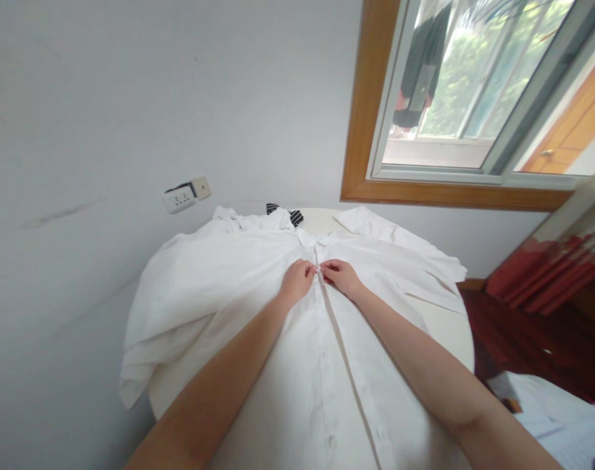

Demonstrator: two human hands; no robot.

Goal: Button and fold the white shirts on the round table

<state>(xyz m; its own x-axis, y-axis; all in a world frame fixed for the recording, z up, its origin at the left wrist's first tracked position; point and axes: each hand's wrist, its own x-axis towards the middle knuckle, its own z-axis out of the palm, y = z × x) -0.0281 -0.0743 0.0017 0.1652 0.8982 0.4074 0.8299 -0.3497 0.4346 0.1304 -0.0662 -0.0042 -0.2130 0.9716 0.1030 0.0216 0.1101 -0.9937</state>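
White collared, button-front cloth shirt [297,359] spread over a rounded off-white table [451,326], front opening parted.
Just below the collar, the left hand [299,281] and right hand [340,277] pinch its front edges; bare forearms cover parts of it. Beyond lies a black-and-white striped cloth piece [296,217], near a white plastic wall socket [179,200].

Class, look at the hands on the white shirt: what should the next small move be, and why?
Probably, draw the front of the white button-up shirt together and try to fasten it just below the collar. The left hand and right hand pinch at its opening there, while below them the front lies parted. Whether they hold a button is too small to tell.
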